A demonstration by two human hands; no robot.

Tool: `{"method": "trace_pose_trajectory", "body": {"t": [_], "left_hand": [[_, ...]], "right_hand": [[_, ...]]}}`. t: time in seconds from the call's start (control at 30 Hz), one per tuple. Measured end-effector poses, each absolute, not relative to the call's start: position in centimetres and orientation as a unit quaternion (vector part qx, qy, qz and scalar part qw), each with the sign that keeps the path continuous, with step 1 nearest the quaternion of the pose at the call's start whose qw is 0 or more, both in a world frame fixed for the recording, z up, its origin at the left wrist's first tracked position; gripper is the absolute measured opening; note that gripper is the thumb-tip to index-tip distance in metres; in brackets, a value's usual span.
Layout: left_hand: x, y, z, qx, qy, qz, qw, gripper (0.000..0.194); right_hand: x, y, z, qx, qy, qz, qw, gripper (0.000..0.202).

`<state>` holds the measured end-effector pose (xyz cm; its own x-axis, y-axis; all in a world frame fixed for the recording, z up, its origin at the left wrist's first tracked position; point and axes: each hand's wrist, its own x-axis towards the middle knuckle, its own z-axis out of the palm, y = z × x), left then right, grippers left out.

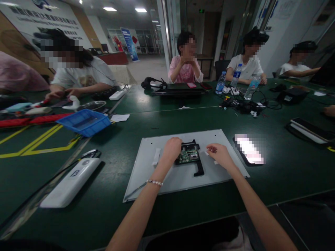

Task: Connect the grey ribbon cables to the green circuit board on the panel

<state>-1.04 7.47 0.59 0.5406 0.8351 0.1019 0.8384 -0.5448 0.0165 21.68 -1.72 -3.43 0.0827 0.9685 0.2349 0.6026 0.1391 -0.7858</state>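
Observation:
A green circuit board [188,156] sits in a black plastic frame [199,168] on a pale flat panel [167,184]. My left hand [172,149] is closed at the upper left edge of the frame, its fingertips partly hidden behind the knuckles. Over the panel, right of the board, my right hand [220,154] has its fingers curled in a pinch. A small white piece [206,152] shows at those fingertips, too small to name. Left of my left hand lies a white strip [156,156]. A thin grey strip [138,190] rests at the panel's near left corner, partly behind my forearm.
A phone [248,150] with a lit screen lies right of the panel. To the left are a white power bank [72,183] with a cable and a blue tray [84,122]. Water bottles [252,86] and tangled cables [242,104] stand farther back. Several people sit around the table.

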Motion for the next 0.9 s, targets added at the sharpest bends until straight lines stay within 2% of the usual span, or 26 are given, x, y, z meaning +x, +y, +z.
{"method": "trace_pose_trajectory", "body": {"t": [0.23, 0.47, 0.6, 0.7, 0.8, 0.9], "left_hand": [[-1.0, 8.5, 0.9, -0.871, -0.488, -0.052, 0.017, 0.025], [2.0, 9.0, 2.3, -0.878, -0.465, -0.114, -0.020, 0.021], [5.9, 7.8, 2.2, -0.894, -0.420, -0.143, -0.059, 0.018], [7.9, 6.2, 1.9, -0.907, -0.374, -0.168, -0.096, 0.018], [8.4, 5.1, 1.5, -0.890, -0.333, -0.242, -0.196, 0.017], [7.9, 4.7, 1.0, -0.843, -0.336, -0.308, -0.285, 0.013]], "right_hand": [[23.2, -1.4, -4.3, -0.676, -0.613, 0.174, 0.371, 0.026], [22.8, -1.7, -4.1, -0.675, -0.622, 0.138, 0.374, 0.028], [22.2, -1.7, -3.7, -0.653, -0.611, 0.114, 0.433, 0.038], [21.6, -1.4, -3.3, -0.605, -0.594, 0.154, 0.509, 0.048], [21.3, -1.2, -3.1, -0.563, -0.560, 0.231, 0.562, 0.039], [21.3, -1.2, -3.2, -0.559, -0.529, 0.269, 0.579, 0.031]]}}
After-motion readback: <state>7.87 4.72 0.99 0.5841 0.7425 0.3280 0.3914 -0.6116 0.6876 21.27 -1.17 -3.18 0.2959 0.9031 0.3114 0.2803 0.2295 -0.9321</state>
